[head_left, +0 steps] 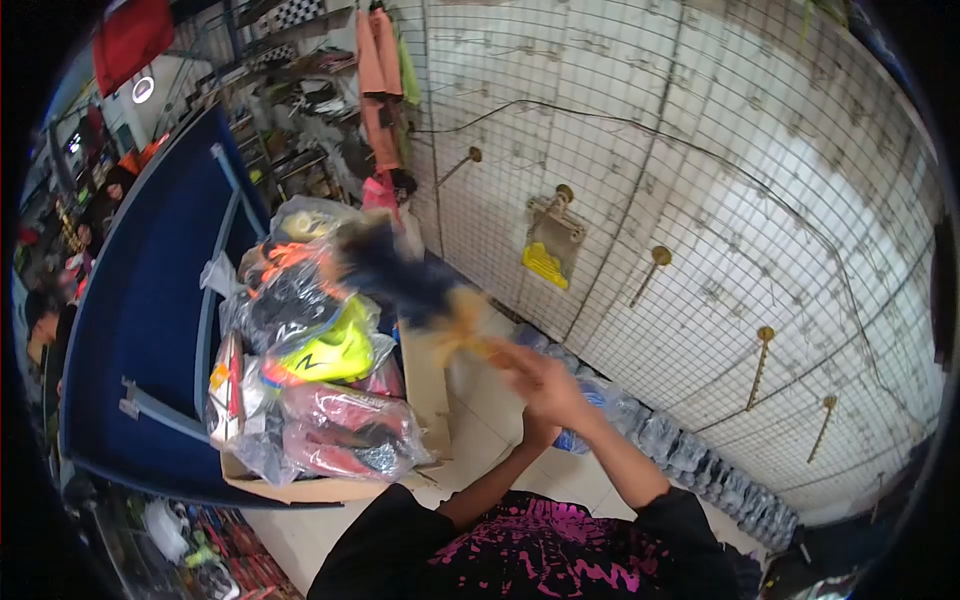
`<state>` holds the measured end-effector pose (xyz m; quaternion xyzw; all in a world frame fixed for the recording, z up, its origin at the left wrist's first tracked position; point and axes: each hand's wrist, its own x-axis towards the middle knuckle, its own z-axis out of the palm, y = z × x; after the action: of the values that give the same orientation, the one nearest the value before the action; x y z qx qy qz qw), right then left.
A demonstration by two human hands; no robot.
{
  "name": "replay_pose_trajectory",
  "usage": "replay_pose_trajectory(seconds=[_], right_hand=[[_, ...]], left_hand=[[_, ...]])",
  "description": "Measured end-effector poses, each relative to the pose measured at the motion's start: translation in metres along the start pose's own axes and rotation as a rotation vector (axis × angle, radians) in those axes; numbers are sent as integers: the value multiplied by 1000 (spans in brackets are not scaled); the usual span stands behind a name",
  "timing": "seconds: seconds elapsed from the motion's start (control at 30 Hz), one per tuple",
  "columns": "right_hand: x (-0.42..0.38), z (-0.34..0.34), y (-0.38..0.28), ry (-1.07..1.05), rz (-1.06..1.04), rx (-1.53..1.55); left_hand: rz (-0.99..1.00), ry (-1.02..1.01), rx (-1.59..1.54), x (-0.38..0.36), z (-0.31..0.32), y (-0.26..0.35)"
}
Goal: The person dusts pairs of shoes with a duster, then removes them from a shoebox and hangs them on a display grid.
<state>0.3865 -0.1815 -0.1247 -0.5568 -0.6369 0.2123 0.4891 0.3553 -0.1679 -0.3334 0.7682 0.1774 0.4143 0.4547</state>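
- Your right hand (553, 388) is closed on the tan end of the blue thing (405, 280); motion blur hides finger detail.
- Its dark part sticks out beyond your fingertips, up-left in view, by the bagged shoes (325, 350) in the carton (432, 400).
- Your left hand (541, 428) sits just below the right, mostly hidden; can't tell its grip.

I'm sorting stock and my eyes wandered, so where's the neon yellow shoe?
In the head view, the neon yellow shoe lies on your left, inside the brown cardboard box, just beyond the red plastic-wrapped shoes.
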Motion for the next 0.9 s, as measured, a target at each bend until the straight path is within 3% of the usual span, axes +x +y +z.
replay_pose_trajectory(seconds=[0.07, 0.17, 0.27, 0.4, 0.47, 0.57, 0.6, 0.67, 0.73, 0.77, 0.8, 0.87, 0.9], right_hand=[[41, 47, -14, -195, -177, -31], [83, 117, -20, -367, -373, -105], [104, 185, 2, -462, -372, -456], [100, 200, 13, -387, -378, -403], [87, 180, 8, -362, -388, -428], [71, 136, 17, -151, -454, -338], [65, 112, 16, -166, -391, -353], [37, 61, 29, -3, -337, -372], [-11, 11, 40, 119, -65, -584], [-38, -10, 57, 153, 23, -543], [-66, -28, 82, 186, 105, -504], [-138, -42, 127, 186, 261, -576], [-174, -37, 154, 145, 317, -582]], left_hand=[[116, -10, 126, 6, -16, 21], [7, -34, 13, 7, -33, 38], [-153, -42, -132, 11, -40, 38], [-147, -41, -144, 18, -46, 32], [-98, -27, -134, 19, -45, 27], [-164, -21, -104, 21, -44, 30], [-148, -59, -42, 19, -41, 24], [-121, -129, 88, 7, -32, -7], [-98, -188, 222, -5, -20, -39], [-86, -210, 288, -5, -15, -44], [-385, -294, 250, -1, -10, -41], [-279, -312, 262, -17, 9, -61], [-307, -382, 273, -14, 5, -31]])
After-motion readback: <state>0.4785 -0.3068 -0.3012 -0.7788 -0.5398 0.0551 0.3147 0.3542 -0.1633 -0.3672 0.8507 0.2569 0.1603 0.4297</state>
